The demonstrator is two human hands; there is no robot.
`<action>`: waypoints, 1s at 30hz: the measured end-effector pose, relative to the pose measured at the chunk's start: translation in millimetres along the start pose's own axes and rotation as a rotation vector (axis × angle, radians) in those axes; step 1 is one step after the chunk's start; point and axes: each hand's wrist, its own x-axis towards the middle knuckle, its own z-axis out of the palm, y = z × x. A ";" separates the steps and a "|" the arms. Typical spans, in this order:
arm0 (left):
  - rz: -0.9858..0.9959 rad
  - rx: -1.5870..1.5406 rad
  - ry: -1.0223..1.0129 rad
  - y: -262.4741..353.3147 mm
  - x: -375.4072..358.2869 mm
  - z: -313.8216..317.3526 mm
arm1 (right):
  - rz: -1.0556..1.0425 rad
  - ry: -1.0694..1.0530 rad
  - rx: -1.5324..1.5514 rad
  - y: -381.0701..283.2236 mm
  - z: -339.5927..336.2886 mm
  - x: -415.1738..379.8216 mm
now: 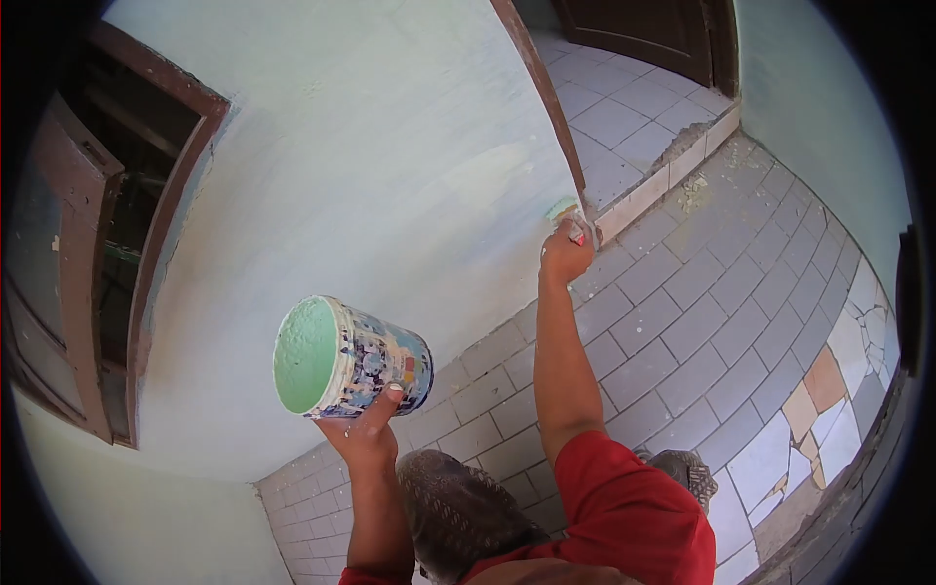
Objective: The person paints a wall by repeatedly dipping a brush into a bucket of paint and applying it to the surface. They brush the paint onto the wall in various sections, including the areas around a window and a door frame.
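A paint-splattered bucket [385, 356] with light green paint [310, 353] inside rests on my left hand [366, 429]. The thumb lies along its side and the other fingers are hidden beneath. With the arm stretched forward, my right hand [568, 252] is closed round a paintbrush [563, 208]. Its bristles, green with paint, touch the lower part of the pale wall [409, 166] near the brown door frame [546, 88]. Most of the brush handle is hidden by the fingers.
A window with a brown wooden frame [185, 166] stands open at the left. Grey tiles [673, 322] cover the floor, with paint spots in places. A raised step [668, 180] with a broken edge leads to a brown door [643, 34]. Mosaic tile pieces [824, 385] lie at the right.
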 end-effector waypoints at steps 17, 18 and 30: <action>0.017 -0.178 -0.282 -47.2 48.9 59.6 | -0.385 -0.715 0.744 -314.9 0.9 -19.3; 0.080 -0.154 -0.311 -51.2 52.7 65.9 | -0.469 -0.731 0.728 -315.3 -1.0 -6.5; 0.114 -0.114 -0.307 -64.2 49.0 105.5 | -0.830 -0.733 0.346 -267.9 -46.7 59.5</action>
